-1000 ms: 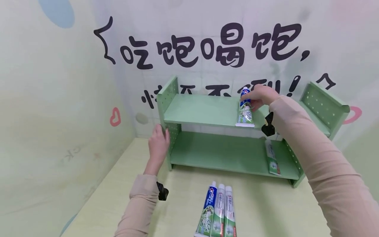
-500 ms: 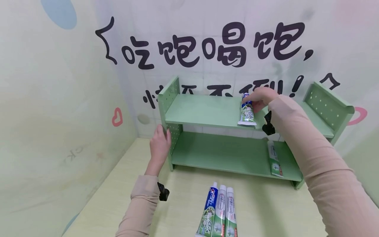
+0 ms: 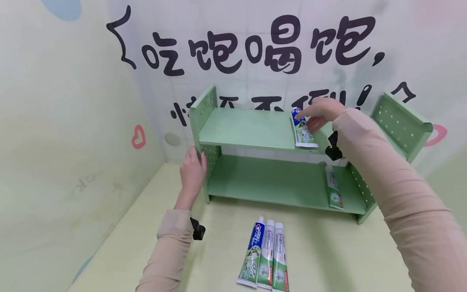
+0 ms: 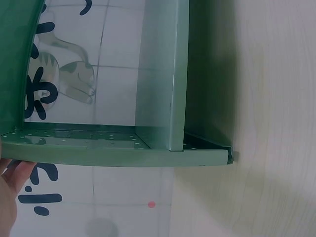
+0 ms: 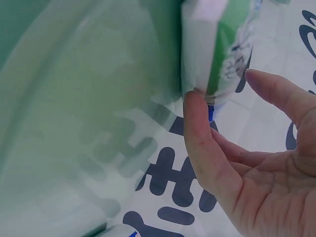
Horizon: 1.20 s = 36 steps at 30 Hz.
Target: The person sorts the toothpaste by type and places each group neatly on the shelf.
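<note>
A two-tier green shelf rack stands against the wall. My left hand grips the edge of its left side panel; in the left wrist view only the fingers show at the panel's edge. On the upper tier, toward the right, lies a blue, green and white toothpaste tube, cap pointing to the back and its flat end at the front edge. My right hand pinches it near the cap. The right wrist view has the tube between thumb and finger.
On the table in front, a blue-green toothpaste tube lies beside two white-green tubes. Another white-green tube lies on the lower tier at right. A wall with black lettering closes off the back.
The tube in my right hand has come down onto the upper tier, and its cap end has swung left. My left hand keeps its place on the side panel. The head view has shifted slightly.
</note>
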Motion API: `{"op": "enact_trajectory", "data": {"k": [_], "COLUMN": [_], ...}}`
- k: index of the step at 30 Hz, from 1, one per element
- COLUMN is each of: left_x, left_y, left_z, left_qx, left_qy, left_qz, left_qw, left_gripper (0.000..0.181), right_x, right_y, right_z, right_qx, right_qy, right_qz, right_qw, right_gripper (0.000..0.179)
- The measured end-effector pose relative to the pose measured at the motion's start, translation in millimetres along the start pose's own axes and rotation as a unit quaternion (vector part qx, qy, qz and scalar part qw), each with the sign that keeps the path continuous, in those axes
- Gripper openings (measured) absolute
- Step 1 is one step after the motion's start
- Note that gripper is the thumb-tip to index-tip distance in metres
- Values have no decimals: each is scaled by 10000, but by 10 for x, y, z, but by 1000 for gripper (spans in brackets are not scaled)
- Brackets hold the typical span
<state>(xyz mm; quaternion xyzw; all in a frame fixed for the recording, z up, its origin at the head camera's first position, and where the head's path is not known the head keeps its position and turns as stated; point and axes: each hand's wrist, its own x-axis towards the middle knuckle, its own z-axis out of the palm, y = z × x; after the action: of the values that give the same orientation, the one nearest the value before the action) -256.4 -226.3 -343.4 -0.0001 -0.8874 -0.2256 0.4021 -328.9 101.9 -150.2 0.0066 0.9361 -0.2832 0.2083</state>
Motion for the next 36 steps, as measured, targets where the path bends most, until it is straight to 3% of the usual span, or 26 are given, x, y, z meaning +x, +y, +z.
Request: {"op": "enact_trajectory", "data": {"k": [5, 10, 23, 36], "left_x": [41, 86, 74, 50], "left_y": [21, 32, 19, 37], "left_z": [-18, -35, -15, 27], "left_qx": [-24, -32, -87, -170], "left_qy": [-39, -41, -101, -135], "left_qz": [-75, -88, -217, -205], "left_qw": [10000, 9999, 9997, 9996], "left_gripper": [22, 23, 25, 26], "right_x": [-118, -244, -444, -687], "right_y": [25, 51, 210, 405], "right_z": [-35, -75, -24, 140], "right_qx": [154, -37, -299, -216], "right_qy": [24, -7, -306, -60], "right_qz": [-202, -529, -942, -1156], "right_qw": [9997, 9986, 9946, 9930], "right_gripper": [58, 48, 57, 59]}}
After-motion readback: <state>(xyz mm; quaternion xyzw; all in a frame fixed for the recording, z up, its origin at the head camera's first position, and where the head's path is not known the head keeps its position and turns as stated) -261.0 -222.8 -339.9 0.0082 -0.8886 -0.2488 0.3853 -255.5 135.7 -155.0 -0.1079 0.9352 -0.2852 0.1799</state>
